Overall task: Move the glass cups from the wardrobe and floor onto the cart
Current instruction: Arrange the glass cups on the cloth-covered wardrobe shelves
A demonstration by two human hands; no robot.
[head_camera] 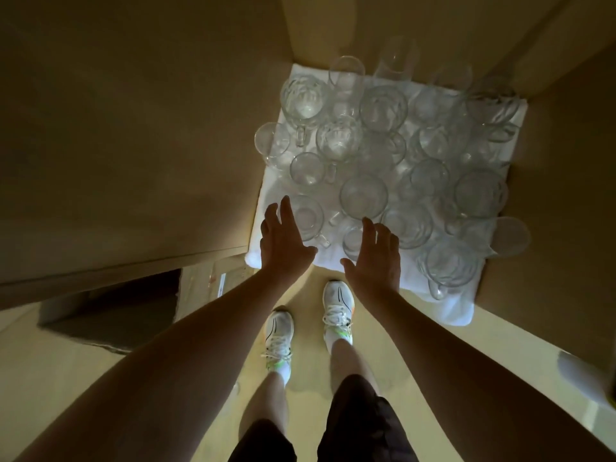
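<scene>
- My left hand (283, 238) and right hand (375, 258) both reach down, fingers spread wide and holding nothing, above the near edge of the white towel (446, 306).
- The glass cups (390, 161) stand packed rim to rim on that towel, which lies on the wardrobe floor between the brown side panels (133, 128); the towel's near edge laps out toward my sneakers (336, 303).
- No cart shows in this view.
- Nearest my left hand is a handled glass mug (305, 215), its handle pointing near and right; just right of it, by my right fingers, is a small tumbler (352, 240).
- The far right rows are blurred, so I can only guess that some cups there are stacked or tipped.
- I judge these to be stiff, smooth and brittle: thick mugs with some weight, thinner tumblers lighter, all apt to chip if knocked together.
- Bare glass is likely slippery, so I would wrap my fingers round the body or hook the handle instead of pinching a rim.
- With the cups touching, lifting straight up matters; a sideways drag would clink the neighbours.
- The near row is the sensible place to start, one cup per hand.
- The soft towel may bunch and topple cups if pulled.
</scene>
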